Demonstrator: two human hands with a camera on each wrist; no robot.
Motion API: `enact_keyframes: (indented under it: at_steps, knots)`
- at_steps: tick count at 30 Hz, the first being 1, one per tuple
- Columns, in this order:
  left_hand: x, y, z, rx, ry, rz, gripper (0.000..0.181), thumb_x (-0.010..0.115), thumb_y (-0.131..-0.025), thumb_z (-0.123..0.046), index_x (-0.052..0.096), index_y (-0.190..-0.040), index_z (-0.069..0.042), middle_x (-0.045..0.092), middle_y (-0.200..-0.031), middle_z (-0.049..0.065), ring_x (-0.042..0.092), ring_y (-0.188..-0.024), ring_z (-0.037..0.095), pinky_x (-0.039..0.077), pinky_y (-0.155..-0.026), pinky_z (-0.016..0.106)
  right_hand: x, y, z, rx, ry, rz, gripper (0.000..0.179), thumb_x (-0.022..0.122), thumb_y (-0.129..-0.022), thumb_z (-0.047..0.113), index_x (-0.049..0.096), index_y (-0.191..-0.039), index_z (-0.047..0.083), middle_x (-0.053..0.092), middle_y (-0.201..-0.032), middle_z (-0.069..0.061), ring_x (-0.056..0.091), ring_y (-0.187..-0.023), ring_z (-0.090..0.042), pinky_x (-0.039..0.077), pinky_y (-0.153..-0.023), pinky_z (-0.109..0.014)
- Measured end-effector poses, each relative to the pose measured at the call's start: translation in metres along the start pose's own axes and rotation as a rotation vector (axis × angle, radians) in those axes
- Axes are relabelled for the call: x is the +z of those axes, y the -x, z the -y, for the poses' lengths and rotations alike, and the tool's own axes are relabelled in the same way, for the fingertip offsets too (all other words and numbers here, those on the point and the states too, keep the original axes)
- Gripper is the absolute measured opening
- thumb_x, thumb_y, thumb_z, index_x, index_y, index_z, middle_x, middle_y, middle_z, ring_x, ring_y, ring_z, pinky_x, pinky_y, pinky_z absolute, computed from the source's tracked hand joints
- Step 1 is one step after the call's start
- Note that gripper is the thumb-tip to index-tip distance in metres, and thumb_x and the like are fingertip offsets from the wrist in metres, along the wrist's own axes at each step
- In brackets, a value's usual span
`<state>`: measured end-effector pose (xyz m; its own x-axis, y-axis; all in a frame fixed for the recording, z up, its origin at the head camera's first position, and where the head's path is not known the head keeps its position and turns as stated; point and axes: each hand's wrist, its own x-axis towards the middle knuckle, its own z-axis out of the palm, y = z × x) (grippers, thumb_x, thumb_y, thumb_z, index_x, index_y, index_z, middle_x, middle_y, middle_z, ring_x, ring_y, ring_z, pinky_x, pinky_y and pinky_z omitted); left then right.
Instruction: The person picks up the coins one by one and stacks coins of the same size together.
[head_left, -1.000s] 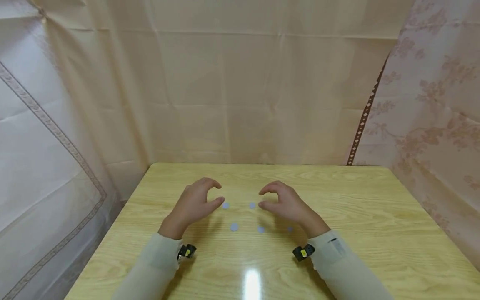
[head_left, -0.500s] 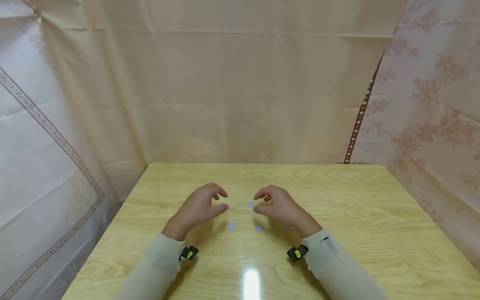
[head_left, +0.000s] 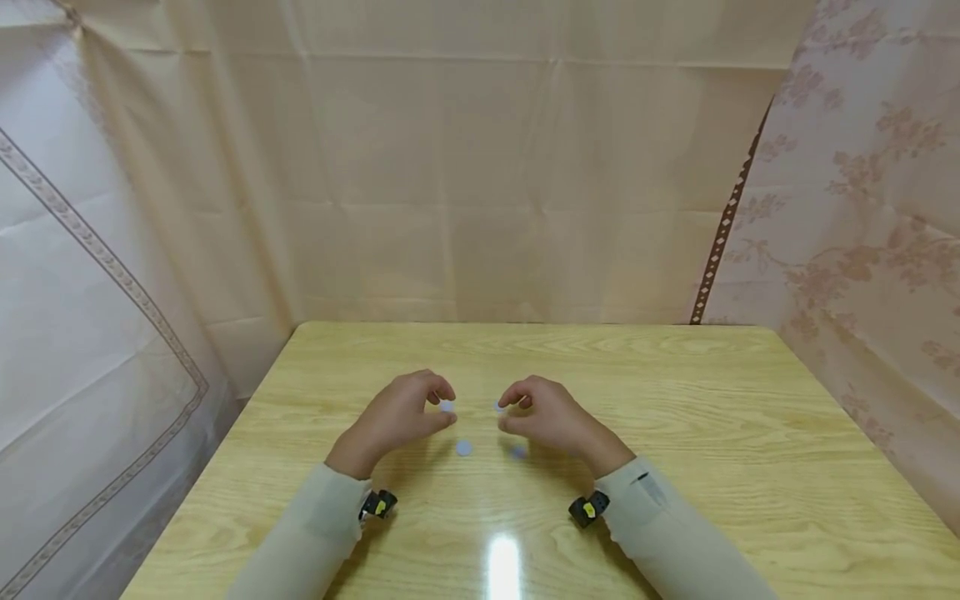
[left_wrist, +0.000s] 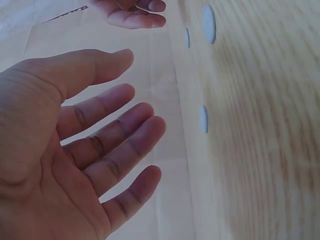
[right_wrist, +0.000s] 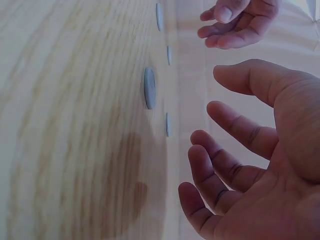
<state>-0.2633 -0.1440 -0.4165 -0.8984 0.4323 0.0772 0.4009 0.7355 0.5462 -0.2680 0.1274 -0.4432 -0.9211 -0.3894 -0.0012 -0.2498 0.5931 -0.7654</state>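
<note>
My left hand (head_left: 401, 410) hovers over the wooden table (head_left: 712, 433), fingers spread and loosely bent, holding nothing. Facing it is my right hand (head_left: 551, 417), also with loosely curved fingers and a bare palm. Small pale discs lie flat on the tabletop around them. One disc (head_left: 447, 406) shows between the left thumb and fingers. Another disc (head_left: 498, 407) is partly covered by the right fingertips. Nearer the body lie a third disc (head_left: 463, 448) and a further disc (head_left: 518, 452). In the right wrist view the closest disc (right_wrist: 150, 88) stands apart from the fingers.
A beige cloth (head_left: 487, 183) hangs behind the table's far edge. White patterned cloth (head_left: 97, 333) hangs at the left, and floral cloth (head_left: 870, 250) at the right. A bright light reflection (head_left: 503, 567) lies on the front of the tabletop. Each wrist wears a small black device (head_left: 378, 504).
Both hands have come closer together, the right one moving left. The disc formerly visible beside the right wrist is now hidden in the head view.
</note>
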Motion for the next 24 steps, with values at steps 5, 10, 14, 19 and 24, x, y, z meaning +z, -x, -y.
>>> enact_keyframes:
  at_steps: [5, 10, 14, 19, 24]
  knots:
    - [0.004, -0.002, -0.001, -0.005, 0.008, 0.041, 0.03, 0.08, -0.09, -0.027, 0.074, -0.114, -0.01, 0.072, -0.114, 0.004, 0.068, -0.106, 0.024, 0.056, -0.09, 0.044, 0.0, -0.001, 0.0, -0.015, 0.018, 0.012, 0.021, 0.08, -0.091, 0.024, 0.075, -0.109, 0.017, 0.066, -0.119, 0.002, 0.061, -0.11, -0.026, 0.052, -0.094, -0.047]
    - [0.009, -0.001, 0.0, 0.021, 0.015, 0.063, 0.03, 0.079, -0.09, -0.025, 0.074, -0.114, -0.008, 0.071, -0.116, 0.004, 0.069, -0.106, 0.027, 0.057, -0.087, 0.044, 0.002, -0.001, 0.0, -0.04, 0.03, 0.045, 0.022, 0.081, -0.09, 0.025, 0.075, -0.109, 0.016, 0.067, -0.116, 0.0, 0.062, -0.105, -0.024, 0.053, -0.093, -0.045]
    - [0.012, -0.002, 0.003, 0.042, 0.007, 0.078, 0.03, 0.08, -0.089, -0.025, 0.074, -0.113, -0.008, 0.071, -0.115, 0.005, 0.069, -0.103, 0.026, 0.058, -0.085, 0.043, 0.007, -0.003, 0.001, -0.049, 0.039, 0.052, 0.021, 0.082, -0.089, 0.023, 0.076, -0.107, 0.016, 0.068, -0.112, 0.0, 0.062, -0.099, -0.019, 0.053, -0.09, -0.042]
    - [0.014, -0.003, 0.003, 0.034, -0.005, 0.105, 0.032, 0.082, -0.088, -0.024, 0.074, -0.114, -0.009, 0.07, -0.117, 0.002, 0.069, -0.101, 0.025, 0.058, -0.085, 0.042, 0.009, -0.003, 0.003, -0.059, 0.07, 0.077, 0.023, 0.081, -0.089, 0.023, 0.075, -0.11, 0.015, 0.068, -0.112, 0.0, 0.06, -0.094, -0.018, 0.052, -0.084, -0.039]
    - [0.015, -0.002, 0.003, 0.035, -0.004, 0.137, 0.035, 0.085, -0.085, -0.02, 0.073, -0.116, -0.007, 0.071, -0.116, 0.005, 0.068, -0.101, 0.026, 0.057, -0.089, 0.045, 0.012, 0.0, 0.006, -0.05, 0.076, 0.108, 0.024, 0.08, -0.09, 0.023, 0.074, -0.112, 0.014, 0.068, -0.111, -0.002, 0.057, -0.092, -0.018, 0.05, -0.083, -0.038]
